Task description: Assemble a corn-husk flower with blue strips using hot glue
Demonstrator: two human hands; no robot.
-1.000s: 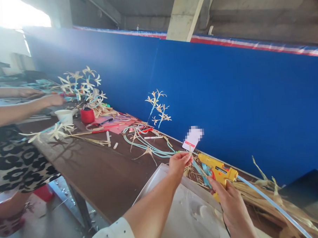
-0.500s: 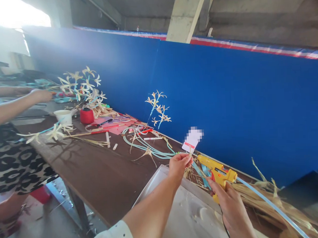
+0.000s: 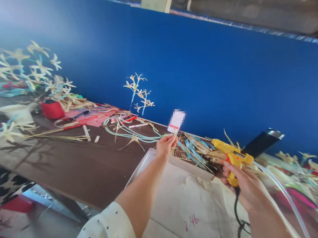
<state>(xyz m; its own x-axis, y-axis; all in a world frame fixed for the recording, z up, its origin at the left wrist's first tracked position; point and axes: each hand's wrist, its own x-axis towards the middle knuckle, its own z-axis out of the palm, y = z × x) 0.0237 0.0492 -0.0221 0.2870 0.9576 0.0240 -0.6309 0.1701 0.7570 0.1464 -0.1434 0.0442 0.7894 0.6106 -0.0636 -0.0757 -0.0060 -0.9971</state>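
Note:
My right hand (image 3: 245, 187) is wrapped around the handle of a yellow glue gun (image 3: 237, 158), its nozzle pointing left. A clear glue stick (image 3: 279, 187) trails from the gun's back end, and a black cord (image 3: 236, 203) hangs below its handle. My left hand (image 3: 164, 146) pinches a small pale strip (image 3: 175, 132) between thumb and fingertips; its exact kind is too small to tell. Behind that hand stands a white card (image 3: 176, 121) with a red band. Both hands are above a white box lid or tray (image 3: 190, 194) with red writing on it.
Coiled light-blue cord (image 3: 141, 136), a pale flower (image 3: 134, 139) and white sticks (image 3: 86, 132) lie on the brown table (image 3: 105, 163). Flower sprays (image 3: 139, 88) stand against the blue partition (image 3: 212, 71). A red container (image 3: 52, 109) and white cup (image 3: 18, 114) are left, a black cylinder (image 3: 262, 142) right.
The view has swung right and down. My right hand has drawn the glue gun away from my left hand, to the right. The co-worker's arms at the left have left the view.

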